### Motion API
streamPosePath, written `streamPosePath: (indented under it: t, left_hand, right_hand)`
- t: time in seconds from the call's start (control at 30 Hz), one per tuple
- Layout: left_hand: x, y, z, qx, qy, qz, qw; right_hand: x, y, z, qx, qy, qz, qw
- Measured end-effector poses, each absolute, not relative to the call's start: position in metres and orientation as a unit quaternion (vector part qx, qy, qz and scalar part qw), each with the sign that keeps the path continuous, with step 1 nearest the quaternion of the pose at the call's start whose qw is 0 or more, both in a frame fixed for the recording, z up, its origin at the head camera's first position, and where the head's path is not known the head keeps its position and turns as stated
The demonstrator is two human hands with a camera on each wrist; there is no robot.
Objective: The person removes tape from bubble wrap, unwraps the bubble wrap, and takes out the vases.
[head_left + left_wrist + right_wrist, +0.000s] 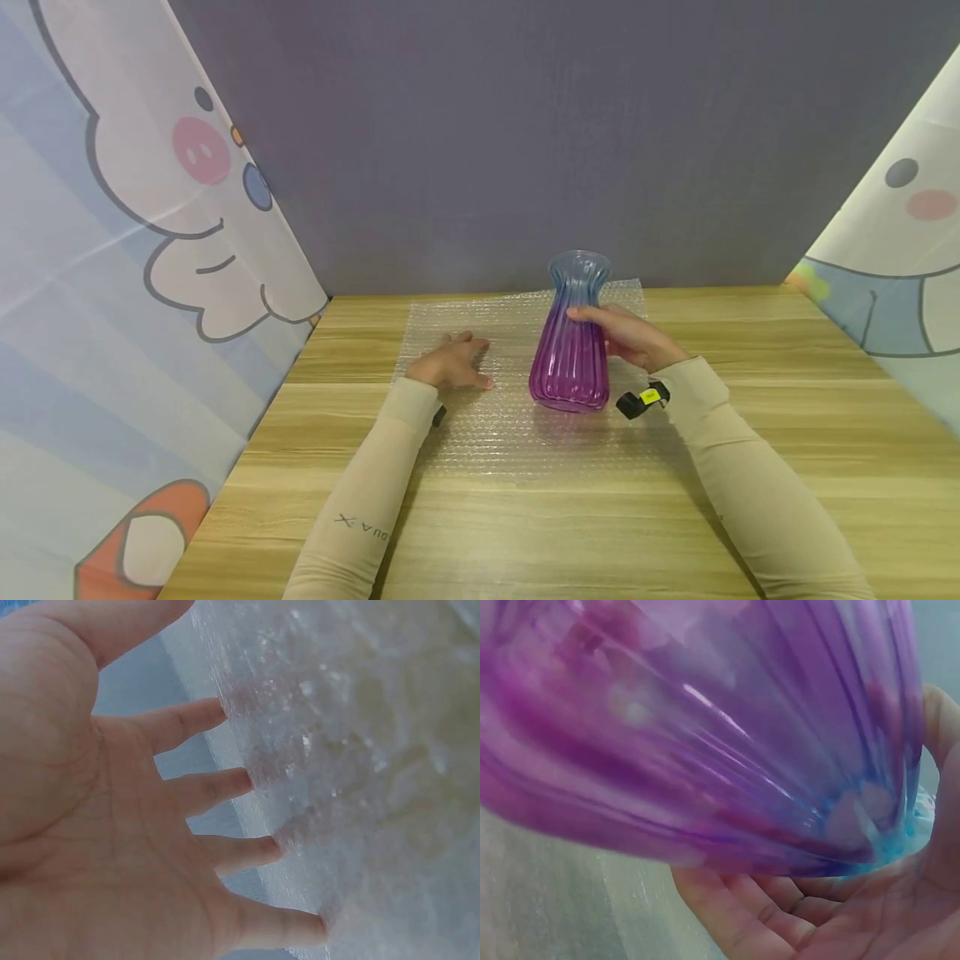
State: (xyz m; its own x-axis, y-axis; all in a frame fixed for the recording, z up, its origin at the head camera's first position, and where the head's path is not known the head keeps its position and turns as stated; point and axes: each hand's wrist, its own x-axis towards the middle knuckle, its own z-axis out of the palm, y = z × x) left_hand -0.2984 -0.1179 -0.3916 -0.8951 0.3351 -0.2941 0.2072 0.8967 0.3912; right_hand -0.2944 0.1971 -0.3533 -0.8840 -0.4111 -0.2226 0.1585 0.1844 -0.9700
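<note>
A ribbed glass vase [570,354], blue at its flared mouth and purple toward the base, stands slightly tilted in the head view. My right hand [633,335] grips it near the upper body, thumb across the front; in the right wrist view the fingers curl round the vase [705,750] close to its blue neck. Beneath lies a sheet of clear bubble wrap [480,433], spread flat. My left hand [450,363] rests on its left part, fingers spread. The left wrist view shows those fingertips touching the bubble wrap [375,787], palm bare.
The wooden table [547,533] extends around the bubble wrap. A dark grey wall [510,150] rises at the table's back edge. Cartoon-printed curtains hang on the left [150,333] and on the right [892,275].
</note>
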Motion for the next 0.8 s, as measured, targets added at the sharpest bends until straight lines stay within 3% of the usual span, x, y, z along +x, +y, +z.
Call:
streamPosePath:
  t: [0.8]
  left_hand:
    - [-0.2981,-0.1184,-0.3917,0.139,0.958,0.174,0.182]
  right_hand:
    - [-0.2924,0.1997,-0.3484,-0.076,0.768,-0.612,0.173]
